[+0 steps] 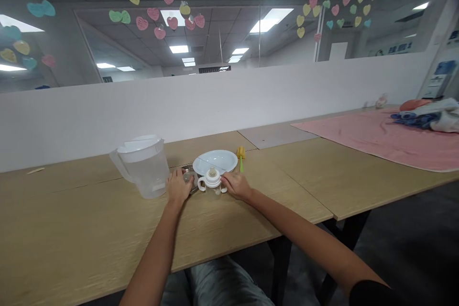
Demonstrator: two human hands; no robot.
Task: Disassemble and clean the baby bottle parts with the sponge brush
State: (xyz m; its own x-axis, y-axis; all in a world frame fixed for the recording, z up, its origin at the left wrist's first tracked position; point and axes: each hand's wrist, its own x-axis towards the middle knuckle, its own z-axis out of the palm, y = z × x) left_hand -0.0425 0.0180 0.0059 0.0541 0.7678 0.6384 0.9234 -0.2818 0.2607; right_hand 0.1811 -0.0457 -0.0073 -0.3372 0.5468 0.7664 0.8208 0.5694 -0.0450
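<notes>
A baby bottle (213,179) with a white collar, a pale nipple and two white side handles stands upright on the table. My right hand (236,185) is closed on its right handle. Left of the bottle, my left hand (178,185) reaches over the edge of a round metal dish (195,189). Its thumb and fingers are curled around a clear, rounded cap, partly hidden by the hand. Just behind the bottle is a white oval basin (217,159).
A translucent lidded pitcher (146,169) stands left of my left hand. A yellow sponge brush with a green handle (241,155) lies right of the basin. Farther right, a pink cloth (373,136) carries folded fabric (430,117). A low white wall (201,103) runs behind the table.
</notes>
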